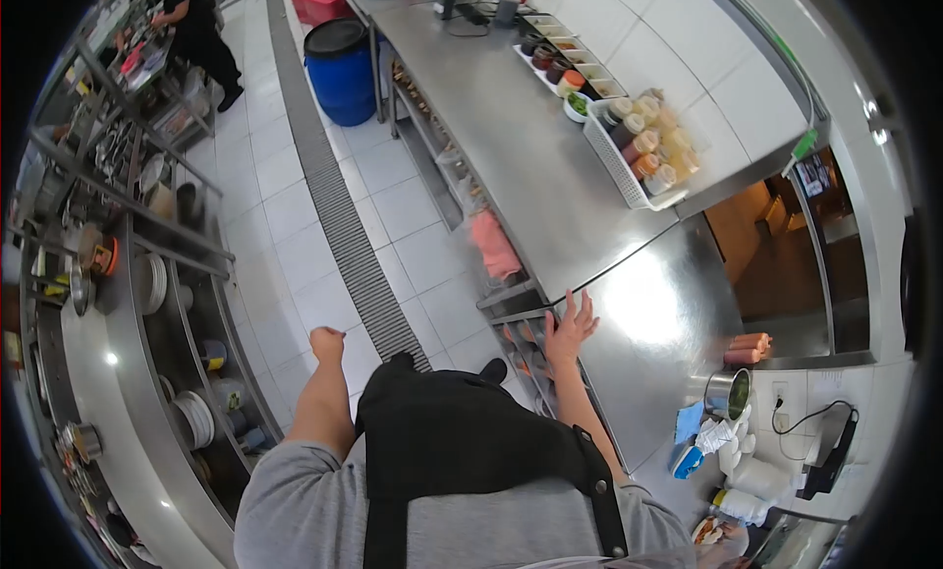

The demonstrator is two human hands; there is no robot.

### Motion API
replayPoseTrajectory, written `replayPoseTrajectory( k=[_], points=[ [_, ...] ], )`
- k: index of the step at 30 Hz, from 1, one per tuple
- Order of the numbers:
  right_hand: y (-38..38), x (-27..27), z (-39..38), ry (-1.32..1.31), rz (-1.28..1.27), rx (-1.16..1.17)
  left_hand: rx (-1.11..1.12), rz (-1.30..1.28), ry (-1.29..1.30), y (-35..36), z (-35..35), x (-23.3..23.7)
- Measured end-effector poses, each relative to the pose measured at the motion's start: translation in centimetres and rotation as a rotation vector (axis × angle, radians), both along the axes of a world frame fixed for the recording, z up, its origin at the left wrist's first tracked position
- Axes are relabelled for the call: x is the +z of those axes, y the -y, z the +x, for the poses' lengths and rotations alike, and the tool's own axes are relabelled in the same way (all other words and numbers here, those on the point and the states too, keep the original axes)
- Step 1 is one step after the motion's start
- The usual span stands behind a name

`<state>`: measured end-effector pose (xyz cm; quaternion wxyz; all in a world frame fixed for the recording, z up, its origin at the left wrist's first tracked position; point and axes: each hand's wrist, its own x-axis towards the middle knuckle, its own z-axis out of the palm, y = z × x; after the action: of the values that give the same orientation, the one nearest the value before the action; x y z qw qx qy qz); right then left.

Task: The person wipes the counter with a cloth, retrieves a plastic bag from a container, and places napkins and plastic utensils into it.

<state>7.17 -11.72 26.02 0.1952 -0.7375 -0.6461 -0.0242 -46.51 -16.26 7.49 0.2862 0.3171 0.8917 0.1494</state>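
Note:
My left hand (327,344) hangs over the tiled floor beside the drain grate, its fingers curled into a loose fist with nothing showing in it. My right hand (573,328) is at the front edge of the steel counter (656,309), fingers spread and holding nothing. It overlaps the seam where two counter sections meet. Just beyond it, on the shelf under the counter, lies a pink bundle (493,245). A black apron (462,436) covers my front.
A white basket of sauce bottles (629,166) stands against the wall, with a condiment tray (570,53) behind it. On the floor is a blue barrel (341,73). Shelves with plates (194,420) line the left. A person (196,38) stands far left. A metal pot (727,394) sits right.

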Motion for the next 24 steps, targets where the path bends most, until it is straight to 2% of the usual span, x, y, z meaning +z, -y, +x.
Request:
replayPoseTrajectory(
  k=[3,6,9,10,12,14,19,22,24],
  points=[
    [-0.8,-2.1,-2.7,0.036,-0.084,-0.043,0.070,-0.131,-0.114,-0.5,-1.1,3.5],
    [-0.6,-1.9,-4.9,0.067,-0.169,-0.101,0.087,-0.193,-0.151,1.0,-3.3,1.6],
    [-0.7,-1.8,-5.0,0.048,-0.210,-0.109,0.152,-0.204,0.025,3.6,-6.4,-2.7],
    [-0.7,-1.8,-5.0,0.051,-0.237,-0.108,0.173,-0.211,0.084,4.3,-7.1,-2.7],
    [-0.7,-1.4,-4.9,0.060,-0.291,-0.101,0.187,-0.228,0.110,6.2,-8.1,-3.2],
    [-0.7,-1.2,-5.2,0.066,-0.306,-0.102,0.211,-0.233,0.106,8.3,-9.5,-5.9],
    [-1.1,-1.8,-6.0,0.077,-0.329,-0.179,0.010,-0.346,0.208,11.1,-12.4,-14.8],
    [-1.1,-1.7,-6.4,0.091,-0.358,-0.213,-0.298,-0.463,0.273,9.5,-10.4,-9.4],
    [-0.9,-0.8,-6.3,0.094,-0.393,-0.214,-0.481,-0.416,-0.047,8.6,-8.3,-7.1]
  ],
)
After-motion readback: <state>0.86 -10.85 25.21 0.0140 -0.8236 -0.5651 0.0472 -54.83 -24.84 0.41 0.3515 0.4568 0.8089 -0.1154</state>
